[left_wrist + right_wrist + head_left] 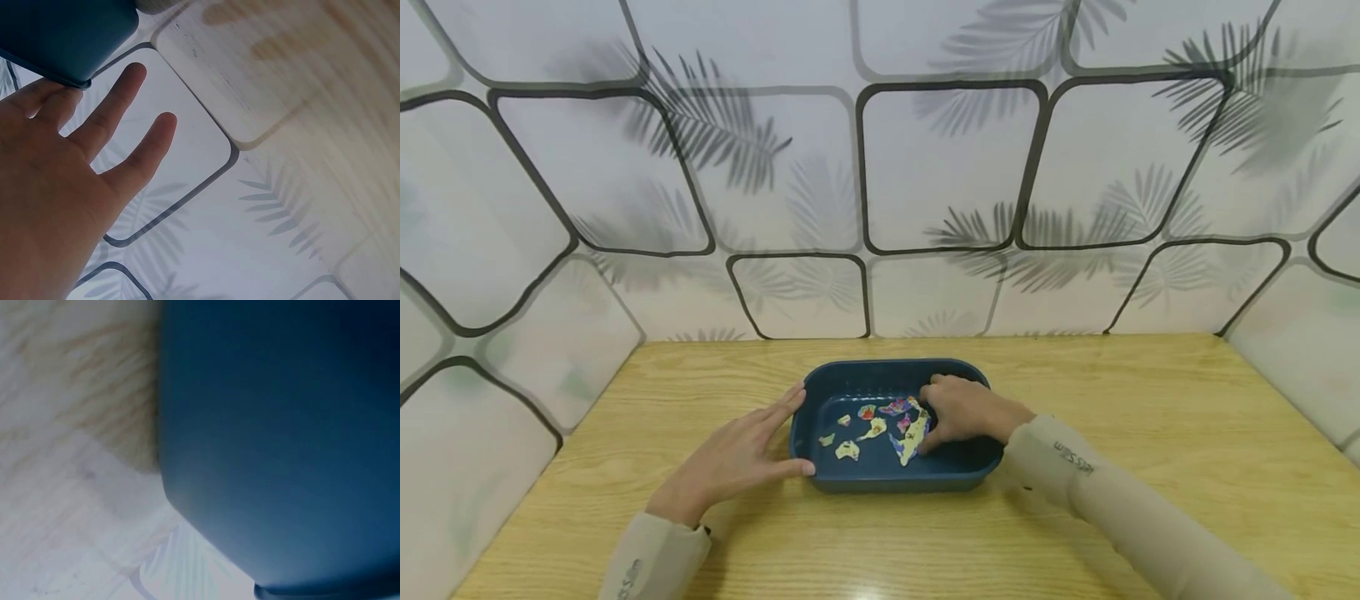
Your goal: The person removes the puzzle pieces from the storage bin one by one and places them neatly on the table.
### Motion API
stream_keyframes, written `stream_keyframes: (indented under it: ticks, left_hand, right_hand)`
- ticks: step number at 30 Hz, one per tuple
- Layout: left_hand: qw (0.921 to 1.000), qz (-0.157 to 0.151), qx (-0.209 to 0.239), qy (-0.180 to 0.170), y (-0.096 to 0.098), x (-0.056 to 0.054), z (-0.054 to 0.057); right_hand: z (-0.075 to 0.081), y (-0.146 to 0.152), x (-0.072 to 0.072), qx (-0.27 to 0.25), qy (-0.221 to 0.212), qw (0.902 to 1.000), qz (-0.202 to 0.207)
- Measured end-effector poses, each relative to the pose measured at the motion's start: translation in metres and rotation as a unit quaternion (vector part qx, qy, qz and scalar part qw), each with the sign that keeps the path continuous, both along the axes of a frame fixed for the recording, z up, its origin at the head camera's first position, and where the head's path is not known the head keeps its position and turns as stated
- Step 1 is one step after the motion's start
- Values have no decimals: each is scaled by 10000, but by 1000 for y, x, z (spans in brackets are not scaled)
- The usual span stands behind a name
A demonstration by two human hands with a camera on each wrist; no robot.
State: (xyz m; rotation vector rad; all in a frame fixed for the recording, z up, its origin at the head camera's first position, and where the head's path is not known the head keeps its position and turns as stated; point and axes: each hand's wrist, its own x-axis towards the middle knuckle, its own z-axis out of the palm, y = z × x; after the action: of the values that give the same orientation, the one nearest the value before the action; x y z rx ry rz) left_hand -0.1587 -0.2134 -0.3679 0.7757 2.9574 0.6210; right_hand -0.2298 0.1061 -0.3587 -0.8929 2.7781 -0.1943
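Left fingers [786, 406] spread, touching tub [898, 483]; right fingers [934, 437] part-curled at largest scrap [910, 440], hold unclear; more scraps [847, 450] inside.

long sleeves, pale beige-grey, end at the wrists; left hand [737, 454] and right hand [962, 408] are bare. right sleeve [1105, 492]: dark lettering [1073, 458] near the cuff, reading "let's slim", inverted in the head view. left sleeve [653, 554]: similar dark marking [629, 577] at the near end.
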Motion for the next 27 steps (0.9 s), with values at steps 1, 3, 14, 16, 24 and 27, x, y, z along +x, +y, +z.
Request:
stream_keyframes:
  ticks: [1, 3, 14, 16, 24, 27]
  left_hand:
    - [10000, 12, 2, 7, 0, 0, 0]
    - [10000, 26, -3, 19, 0, 0, -1]
    - [10000, -5, 12, 6, 0, 1, 2]
    - [10000, -11, 9, 2, 0, 1, 2]
    - [10000, 17, -21, 5, 0, 1, 3]
    - [10000, 22, -39, 8, 0, 1, 3]
  right_hand:
    - [0, -1, 1, 22, -90, 10000, -38]
    - [0, -3, 2, 47, -231, 9997, -73]
    - [-9, -9, 10, 70, -95, 9994, -317]
    - [-10, -11, 12, 94, 7, 9994, -333]
    - [-12, -16, 15, 376, 174, 9985, -368]
    - [-13, -16, 15, 415, 187, 9983, -354]
